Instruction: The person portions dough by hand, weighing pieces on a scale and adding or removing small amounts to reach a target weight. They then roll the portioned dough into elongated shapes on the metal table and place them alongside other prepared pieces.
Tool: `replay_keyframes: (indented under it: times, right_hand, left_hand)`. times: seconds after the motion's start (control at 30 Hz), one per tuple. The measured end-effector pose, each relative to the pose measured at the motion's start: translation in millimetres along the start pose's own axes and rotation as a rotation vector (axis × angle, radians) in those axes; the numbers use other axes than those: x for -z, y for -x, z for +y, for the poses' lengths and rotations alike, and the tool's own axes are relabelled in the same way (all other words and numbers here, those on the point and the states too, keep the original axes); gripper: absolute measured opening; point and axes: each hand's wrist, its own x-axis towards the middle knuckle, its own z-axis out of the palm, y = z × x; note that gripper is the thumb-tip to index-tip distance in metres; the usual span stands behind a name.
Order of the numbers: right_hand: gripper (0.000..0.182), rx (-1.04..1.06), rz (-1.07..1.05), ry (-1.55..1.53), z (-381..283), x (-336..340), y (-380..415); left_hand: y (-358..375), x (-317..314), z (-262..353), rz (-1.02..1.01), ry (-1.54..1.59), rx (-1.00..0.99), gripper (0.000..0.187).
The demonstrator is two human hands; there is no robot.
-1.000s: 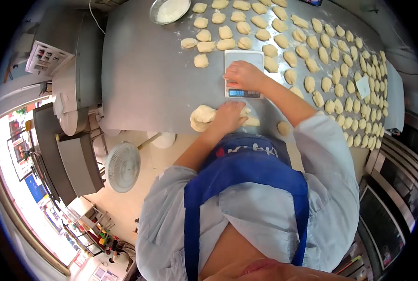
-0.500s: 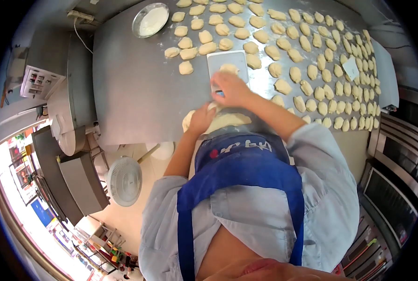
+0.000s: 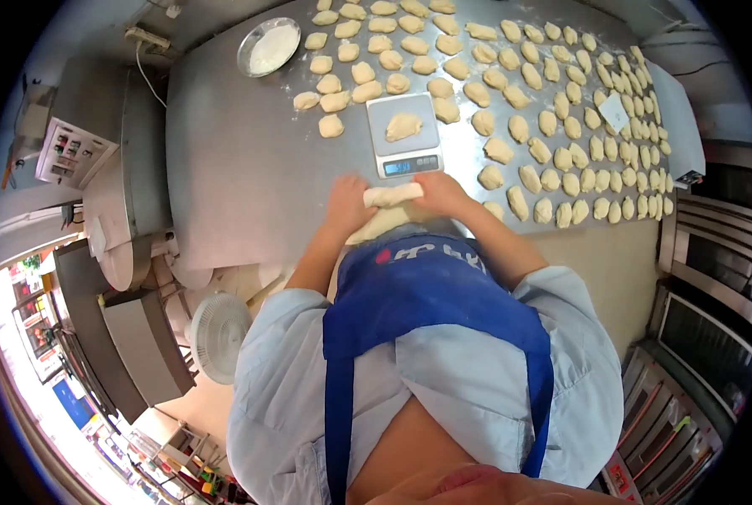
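Note:
A short roll of dough (image 3: 394, 195) spans the gap between my two hands. My left hand (image 3: 348, 202) grips its left end, slightly blurred, and my right hand (image 3: 440, 193) has its fingers closed on the right end. Under and just nearer than the roll lies a larger strip of dough (image 3: 384, 222), partly hidden by my hands and the apron. Right beyond my hands stands a digital kitchen scale (image 3: 376, 126) with a lit display, too small to read surely. One dough piece (image 3: 403, 126) rests on its plate, touched by neither hand.
Many dough pieces (image 3: 499, 151) lie in rows across the back and right of the metal table (image 3: 249, 160). A metal bowl of white flour (image 3: 270, 48) stands at the back left. A pale card (image 3: 614, 112) sits among the right-hand pieces. A fan (image 3: 221, 337) stands below the table's left side.
My right hand has left the scale and come back to the dough near me, leaving a piece on the plate. Both hands now hold the roll ends. The view has shifted slightly.

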Motion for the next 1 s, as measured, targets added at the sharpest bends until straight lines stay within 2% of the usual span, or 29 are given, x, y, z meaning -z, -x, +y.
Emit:
replay_keyframes:
  times: [0.03,0.07,0.13,0.17,0.23,0.27,0.33,0.37,0.43,0.47,0.53,0.57,0.63,0.77,0.8,0.83,0.87,0.9,0.97,1.0]
  right_hand:
    - [0.032,-0.002,-0.02,-0.057,1,-1,4]
    - [0.032,-0.006,-0.043,-0.121,2,-4,7]
    - [0.035,0.018,-0.085,-0.177,0,-4,10]
    - [0.038,0.046,-0.13,-0.229,-1,-4,12]
    - [0.042,0.044,-0.157,-0.265,-1,-7,11]
    - [0.045,0.046,-0.184,-0.299,-1,-8,10]
    - [0.046,0.028,-0.235,-0.217,8,-13,2]
    - [0.048,0.005,-0.278,-0.14,12,-17,-1]
    - [0.048,0.008,-0.286,-0.087,16,-22,-5]
    - [0.048,0.006,-0.29,-0.035,18,-24,-5]
    - [0.047,0.001,-0.291,-0.051,16,-23,-5]
    - [0.046,-0.003,-0.297,-0.063,16,-23,-4]
    - [0.046,-0.003,-0.298,-0.071,21,-25,-3]
    - [0.044,-0.077,-0.273,-0.015,32,-26,-1]
    - [0.044,-0.075,-0.271,-0.018,22,-15,3]
    - [0.047,-0.096,-0.315,0.13,3,5,9]
    - [0.052,-0.117,-0.362,0.275,-9,13,12]
    - [0.052,-0.117,-0.376,0.265,-14,4,15]
    - [0.062,0.437,0.254,0.255,-26,-10,13]
    - [0.063,0.552,0.28,0.069,-34,-19,7]
  left_hand:
    - [2,-2,-1,0.102,0.023,0.018,0.037]
    - [2,-4,-2,0.102,0.023,0.014,0.037]
    - [5,0,-1,-0.085,0.414,0.265,0.038]
    - [4,5,-5,-0.089,0.414,0.265,0.038]
    - [-1,18,-12,-0.298,0.628,0.273,0.041]
    - [-2,23,-7,-0.296,0.632,0.277,0.041]
    - [-5,45,9,-0.301,0.264,0.314,0.044]
    - [0,41,5,-0.299,0.264,0.321,0.044]
    - [7,22,-8,-0.026,-0.009,0.059,0.05]
    - [11,12,-12,-0.027,-0.009,0.06,0.05]
    - [17,4,-12,0.154,-0.006,0.083,0.056]
    - [20,-1,-10,0.151,-0.006,0.082,0.056]
    - [20,2,3,0.078,-0.049,0.25,0.056]
    - [18,-7,-4,0.177,-0.048,0.205,0.055]
    - [17,1,-2,0.052,-0.028,0.193,0.055]
    - [14,10,-1,-0.073,-0.011,0.181,0.055]
    - [13,20,8,-0.078,-0.016,0.183,0.055]
    - [17,27,24,-0.065,0.052,0.145,0.053]
    - [20,32,42,-0.048,0.124,0.109,0.051]
    - [19,32,46,0.054,0.098,-0.004,0.05]
